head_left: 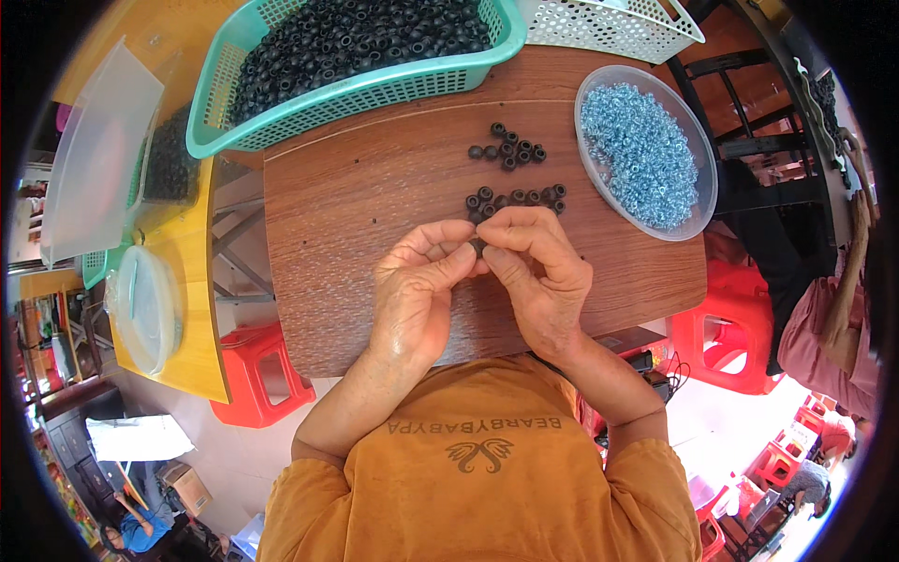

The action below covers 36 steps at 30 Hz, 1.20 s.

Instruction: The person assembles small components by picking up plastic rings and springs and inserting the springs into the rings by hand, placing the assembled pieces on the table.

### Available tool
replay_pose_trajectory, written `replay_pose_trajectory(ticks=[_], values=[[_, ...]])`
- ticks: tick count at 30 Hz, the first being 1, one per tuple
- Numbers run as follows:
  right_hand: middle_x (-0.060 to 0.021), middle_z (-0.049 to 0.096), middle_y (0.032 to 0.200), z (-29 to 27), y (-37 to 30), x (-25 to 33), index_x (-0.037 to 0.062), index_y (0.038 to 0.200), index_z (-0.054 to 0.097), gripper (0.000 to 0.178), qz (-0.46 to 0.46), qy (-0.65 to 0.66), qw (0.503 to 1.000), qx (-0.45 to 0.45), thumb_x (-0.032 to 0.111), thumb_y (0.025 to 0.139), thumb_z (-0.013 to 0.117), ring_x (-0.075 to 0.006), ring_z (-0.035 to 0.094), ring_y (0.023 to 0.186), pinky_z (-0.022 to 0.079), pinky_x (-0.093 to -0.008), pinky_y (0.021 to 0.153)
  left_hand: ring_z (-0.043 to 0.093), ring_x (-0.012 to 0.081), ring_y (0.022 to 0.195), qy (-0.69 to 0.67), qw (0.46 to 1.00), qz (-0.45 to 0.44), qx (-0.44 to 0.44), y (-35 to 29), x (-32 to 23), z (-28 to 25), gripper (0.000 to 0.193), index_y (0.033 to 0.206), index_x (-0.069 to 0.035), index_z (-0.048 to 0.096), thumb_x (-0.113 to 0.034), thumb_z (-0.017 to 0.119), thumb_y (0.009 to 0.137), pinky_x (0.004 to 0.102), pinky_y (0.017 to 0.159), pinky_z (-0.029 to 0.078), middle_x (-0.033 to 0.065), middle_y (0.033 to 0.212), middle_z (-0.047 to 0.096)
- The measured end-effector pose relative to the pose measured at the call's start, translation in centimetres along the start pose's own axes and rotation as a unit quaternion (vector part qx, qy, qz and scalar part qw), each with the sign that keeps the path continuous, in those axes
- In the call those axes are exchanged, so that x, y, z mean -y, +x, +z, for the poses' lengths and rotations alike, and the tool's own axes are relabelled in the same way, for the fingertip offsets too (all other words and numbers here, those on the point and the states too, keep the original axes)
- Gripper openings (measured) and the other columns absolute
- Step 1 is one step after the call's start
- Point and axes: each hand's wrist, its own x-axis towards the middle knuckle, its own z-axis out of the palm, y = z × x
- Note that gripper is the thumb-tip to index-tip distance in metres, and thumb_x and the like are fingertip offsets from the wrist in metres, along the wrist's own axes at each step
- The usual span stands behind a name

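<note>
My left hand (423, 276) and my right hand (543, 272) meet over the brown wood-grain table (328, 253). Thumbs and fingertips of both pinch one small dark round piece (478, 247), mostly covered by the fingers. Just beyond my fingertips lies a loose row of black hollow round pieces (534, 197), their openings showing. Farther back sits a second small cluster of the same black pieces (508, 150). On the right, a round clear tray (709, 178) holds a heap of tiny translucent blue pieces (641, 155).
A green mesh basket (375, 94) full of black pieces stands at the back left, beside a white perforated basket (609, 28). To the left is a yellow table (192, 300) with a clear round tub (148, 309). Red stools (262, 375) flank the table. Other people are in the background.
</note>
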Motion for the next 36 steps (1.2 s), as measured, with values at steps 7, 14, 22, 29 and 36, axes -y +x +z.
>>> replay_pose_trajectory(ticks=[7, 14, 22, 29, 36], values=[[-0.0084, 0.061, 0.094, -0.2, 0.1, -0.5, 0.0016, 0.093, 0.066, 0.024, -0.076, -0.091, 0.993, -0.021, -0.011, 0.073, 0.064, -0.0191, 0.055, 0.085, 0.046, -0.0278, 0.071, 0.063, 0.0195, 0.079, 0.010, 0.999, 0.023, 0.028, 0.1, 0.0, 0.2, 0.014, 0.094, 0.003, 0.060, 0.005, 0.064, 0.081, 0.0297, 0.076, 0.052, 0.0106, 0.091, 0.064], [-0.0094, 0.062, 0.092, 0.4, -0.1, -0.2, 0.0018, 0.096, 0.067, 0.026, -0.136, -0.160, 0.978, -0.015, -0.008, 0.072, 0.067, -0.0212, 0.054, 0.082, 0.045, -0.0302, 0.070, 0.060, 0.0166, 0.077, 0.028, 0.998, 0.051, 0.031, 0.4, 0.0, 0.3, 0.014, 0.090, 0.000, 0.059, 0.008, 0.062, 0.078, 0.0283, 0.070, 0.050, 0.0075, 0.087, 0.063], [-0.0120, 0.060, 0.097, 0.0, 0.8, 0.6, -0.0001, 0.103, 0.063, 0.035, -0.166, -0.203, 0.965, 0.018, -0.005, 0.068, 0.070, -0.0246, 0.054, 0.081, 0.046, -0.0325, 0.069, 0.061, 0.0147, 0.074, -0.012, 0.999, 0.037, -0.031, 0.9, 0.1, 0.4, 0.014, 0.088, -0.001, 0.058, 0.007, 0.061, 0.078, 0.0256, 0.066, 0.049, 0.0060, 0.084, 0.062], [-0.0142, 0.059, 0.096, 0.4, 1.3, -0.8, -0.0032, 0.101, 0.061, 0.041, -0.301, -0.338, 0.891, 0.012, -0.003, 0.061, 0.071, -0.0305, 0.054, 0.080, 0.047, -0.0362, 0.067, 0.062, 0.0145, 0.079, -0.014, 1.000, 0.015, -0.015, 0.5, -0.1, 1.1, 0.014, 0.091, -0.001, 0.058, 0.006, 0.061, 0.080, 0.0249, 0.072, 0.049, 0.0071, 0.088, 0.063], [-0.0156, 0.059, 0.093, -0.6, 1.6, -0.8, -0.0040, 0.099, 0.061, 0.040, -0.277, -0.298, 0.913, 0.016, -0.005, 0.061, 0.071, -0.0307, 0.055, 0.079, 0.047, -0.0357, 0.065, 0.060, 0.0097, 0.077, 0.050, 0.998, 0.046, -0.017, 0.3, -0.1, 0.7, 0.017, 0.099, 0.002, 0.060, 0.002, 0.064, 0.082, 0.0223, 0.072, 0.049, 0.0054, 0.086, 0.064]])
